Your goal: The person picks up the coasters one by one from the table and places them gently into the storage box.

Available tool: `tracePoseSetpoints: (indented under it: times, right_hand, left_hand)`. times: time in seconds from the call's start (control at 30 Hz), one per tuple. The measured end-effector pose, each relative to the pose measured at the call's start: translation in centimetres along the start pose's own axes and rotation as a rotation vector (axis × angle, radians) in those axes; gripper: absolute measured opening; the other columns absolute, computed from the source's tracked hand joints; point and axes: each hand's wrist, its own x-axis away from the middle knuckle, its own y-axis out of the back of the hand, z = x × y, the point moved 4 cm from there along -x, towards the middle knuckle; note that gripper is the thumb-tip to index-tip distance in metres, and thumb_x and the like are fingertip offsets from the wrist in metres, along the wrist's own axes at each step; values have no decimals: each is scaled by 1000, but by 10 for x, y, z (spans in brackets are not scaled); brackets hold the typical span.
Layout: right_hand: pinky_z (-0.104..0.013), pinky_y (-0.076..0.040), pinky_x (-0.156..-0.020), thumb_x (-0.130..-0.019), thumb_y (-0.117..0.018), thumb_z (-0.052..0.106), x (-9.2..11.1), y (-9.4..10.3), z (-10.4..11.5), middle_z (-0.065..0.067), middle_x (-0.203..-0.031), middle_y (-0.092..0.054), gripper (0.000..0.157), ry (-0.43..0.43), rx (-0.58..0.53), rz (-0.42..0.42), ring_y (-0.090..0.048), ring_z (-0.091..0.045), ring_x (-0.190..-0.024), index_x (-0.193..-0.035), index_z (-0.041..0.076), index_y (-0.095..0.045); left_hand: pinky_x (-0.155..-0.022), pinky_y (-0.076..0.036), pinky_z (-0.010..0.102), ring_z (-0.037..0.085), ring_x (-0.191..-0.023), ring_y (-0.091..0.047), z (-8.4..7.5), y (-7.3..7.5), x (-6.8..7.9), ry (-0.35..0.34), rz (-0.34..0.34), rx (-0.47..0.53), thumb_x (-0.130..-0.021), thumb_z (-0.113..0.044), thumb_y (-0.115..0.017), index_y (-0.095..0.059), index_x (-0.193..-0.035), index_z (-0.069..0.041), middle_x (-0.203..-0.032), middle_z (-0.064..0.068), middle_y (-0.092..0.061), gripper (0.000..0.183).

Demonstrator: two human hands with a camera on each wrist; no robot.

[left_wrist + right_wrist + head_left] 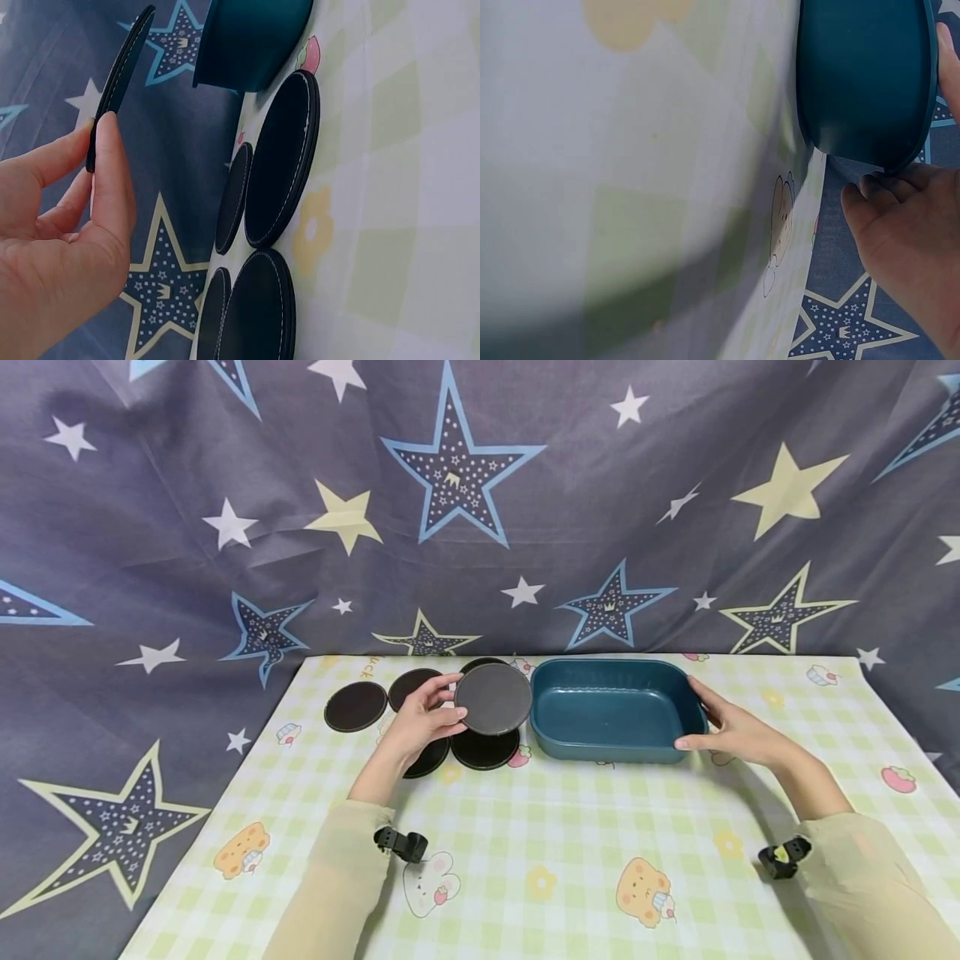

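Note:
My left hand (424, 720) pinches a round dark coaster (493, 699) by its left edge, thumb on one side and fingers on the other. In the left wrist view this stitched-edge coaster (120, 82) is tilted and raised above the table. More black coasters (356, 707) lie flat beneath and left of it, one (485, 752) partly covered by the raised one. A teal rectangular dish (611, 750) with rounded corners stands to the right, its inside bare. At its right end my right hand (738, 733) holds the dish, thumb and fingers spread around the end wall.
A green-and-white checked cloth (540, 843) with cartoon prints covers the table. Directly behind the table's back edge hangs a dark grey curtain (300, 460) patterned with stars. Each wrist wears a small black camera (402, 843).

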Motion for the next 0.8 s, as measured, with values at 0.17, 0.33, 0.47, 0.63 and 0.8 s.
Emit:
tracePoseSetpoints:
  times: [0.17,0.33,0.47,0.63,0.8]
  right_hand:
    - [-73,-15,-115,-91,-72,16,0,-1,0,-25,-165,13,108,1,-8,4,0,-58,-147,-159,9,12]
    - [-73,-15,-115,-92,-72,17,0,-1,1,-26,-164,13,108,-1,-4,5,1,-57,-147,-159,8,12]
    - [-74,-14,-116,-92,-72,17,1,-1,0,-26,-164,13,108,-5,-4,6,2,-57,-147,-159,9,13]
    - [-74,-14,-115,-92,-72,17,1,-1,-2,-25,-164,14,108,-10,-10,4,2,-57,-147,-159,11,13]
    - [-74,-14,-115,-92,-72,18,0,-1,-2,-24,-165,15,109,-9,-17,6,2,-58,-147,-159,12,14]
  left_hand:
    - [-80,-63,26,8,-84,-68,-1,-7,-2,8,3,4,-93,5,-62,-44,-149,-11,-113,4,-55,61]
    - [-77,-63,24,8,-82,-68,-2,-16,-7,5,12,16,-93,5,-62,-44,-149,-11,-110,3,-56,60]
    - [-76,-63,23,9,-80,-68,-3,-24,-13,3,16,22,-92,6,-63,-46,-147,-10,-109,2,-56,60]
    - [-76,-63,23,8,-81,-68,-3,-34,-19,9,27,31,-92,6,-63,-47,-147,-11,-108,0,-58,60]
    - [-75,-63,23,7,-79,-68,-4,-44,-23,15,25,59,-92,8,-62,-47,-146,-11,-105,0,-59,59]
